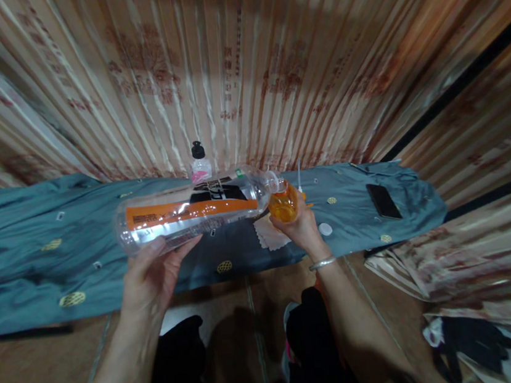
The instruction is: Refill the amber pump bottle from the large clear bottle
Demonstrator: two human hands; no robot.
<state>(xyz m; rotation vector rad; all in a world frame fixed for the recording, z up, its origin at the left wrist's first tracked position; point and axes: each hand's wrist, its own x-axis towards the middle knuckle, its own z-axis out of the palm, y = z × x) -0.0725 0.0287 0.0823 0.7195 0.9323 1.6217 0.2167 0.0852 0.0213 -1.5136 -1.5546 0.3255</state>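
Head view: bottle (193,211), near-level, gripped low by left hand (151,272); cup (284,206), amber contents, gripped by right hand (305,229), at bottle's mouth, above cloth (232,250). Handling: mouth kept within cup's rim, tilt gradual, cup steady

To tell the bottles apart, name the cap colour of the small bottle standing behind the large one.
Black cap, best seen in the head view.
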